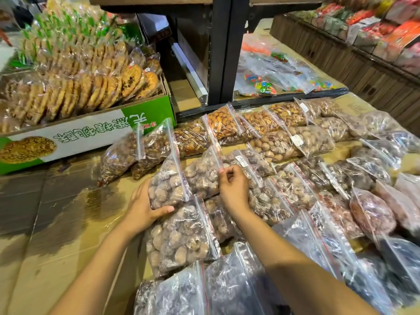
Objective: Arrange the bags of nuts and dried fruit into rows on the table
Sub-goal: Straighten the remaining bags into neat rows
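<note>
Cardboard-covered table (56, 223) in a shop, with dark shelving uprights behind it and packaged goods on a sloped display far beyond the right hand. Left hand (143, 209) cups the near-left corner of a clear zip bag of pale brown wrinkled nuts (169, 186), thumb across its lower edge, fingers behind; the bag is tilted up on its side. Right hand (233, 186) is closed in a pinch, thumb and forefinger on the red-striped zip edge of the neighbouring bag (204, 176), which lies touching the first on its right. Just below the left hand lies another bag of similar nuts (181, 237), flat, zip edge toward the right hand. Beyond both hands runs a row of bags holding darker and orange-brown nuts (227, 126); to the right of the right hand, further bags in overlapping rows, contents darker, some blurred. Far beyond the left hand stands a green-and-white carton (91, 130) filled with wrapped round biscuits.
</note>
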